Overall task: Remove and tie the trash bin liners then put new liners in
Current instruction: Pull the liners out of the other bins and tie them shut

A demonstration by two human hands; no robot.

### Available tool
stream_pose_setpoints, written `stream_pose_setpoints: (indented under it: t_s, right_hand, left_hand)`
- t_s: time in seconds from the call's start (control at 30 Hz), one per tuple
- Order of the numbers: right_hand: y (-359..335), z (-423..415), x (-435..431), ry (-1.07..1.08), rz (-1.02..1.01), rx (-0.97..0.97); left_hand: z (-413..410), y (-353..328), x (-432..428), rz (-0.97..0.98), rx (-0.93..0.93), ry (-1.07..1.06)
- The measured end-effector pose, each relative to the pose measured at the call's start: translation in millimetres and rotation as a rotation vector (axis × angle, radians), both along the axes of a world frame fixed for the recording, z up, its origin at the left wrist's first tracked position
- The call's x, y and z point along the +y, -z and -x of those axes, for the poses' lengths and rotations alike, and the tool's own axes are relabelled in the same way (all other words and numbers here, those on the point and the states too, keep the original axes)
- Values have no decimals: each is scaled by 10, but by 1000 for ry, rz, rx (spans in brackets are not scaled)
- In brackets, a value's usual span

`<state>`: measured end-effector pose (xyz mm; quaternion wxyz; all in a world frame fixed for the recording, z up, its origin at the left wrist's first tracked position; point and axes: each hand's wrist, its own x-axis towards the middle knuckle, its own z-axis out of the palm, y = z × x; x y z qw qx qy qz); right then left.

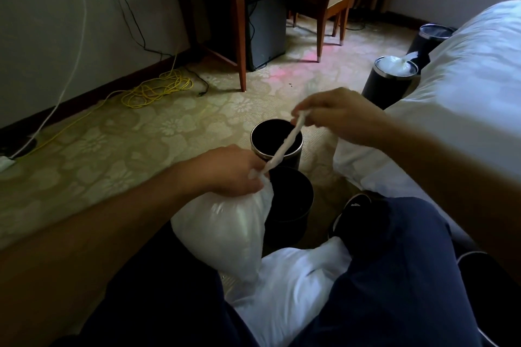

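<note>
A filled white liner bag (222,228) is held above the carpet (118,144), in front of the person's knees. Its bulging body hangs low and to the left, and its neck is drawn out into a thin twisted strand (283,146). The strand's long axis runs diagonally, from the lower left up to the upper right, and it passes in front of the mouth of an open bin.

The base of the strand, where the bag gathers, is gripped by the left hand (231,172) with its fingers curled round the plastic. The far end of the strand is pinched by the fingertips of the right hand (338,115), which is raised higher and to the right.

A second white bag (293,284) lies on the floor between the legs. Two black bins stand just beyond the bags: the farther bin (297,158) has a metal rim and a dark, bare interior; the nearer bin (293,217) is partly hidden by the held bag, and its contents cannot be told. Beside the bed (465,79), a third bin (380,90) is filled with white plastic, and a fourth bin (420,45) stands behind it.
</note>
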<state>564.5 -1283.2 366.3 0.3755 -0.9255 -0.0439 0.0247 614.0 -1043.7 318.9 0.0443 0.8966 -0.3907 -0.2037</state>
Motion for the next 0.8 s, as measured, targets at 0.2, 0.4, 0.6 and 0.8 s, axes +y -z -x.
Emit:
stream_pose_setpoints:
  t_s: [0.2,0.4,0.6,0.8]
  right_hand:
    - [198,-3,-229,-178,966,-43]
    - [149,90,-37,23,244,29]
    - [267,99,374,280,-189,224]
    - [500,86,805,525,-739,518]
  left_hand:
    - [18,64,5,-52,-434,-188]
    - [134,118,-110,-57,-535,-388]
    - [309,263,-151,91,-452,-408]
    - [455,464,76,264,-313,-529]
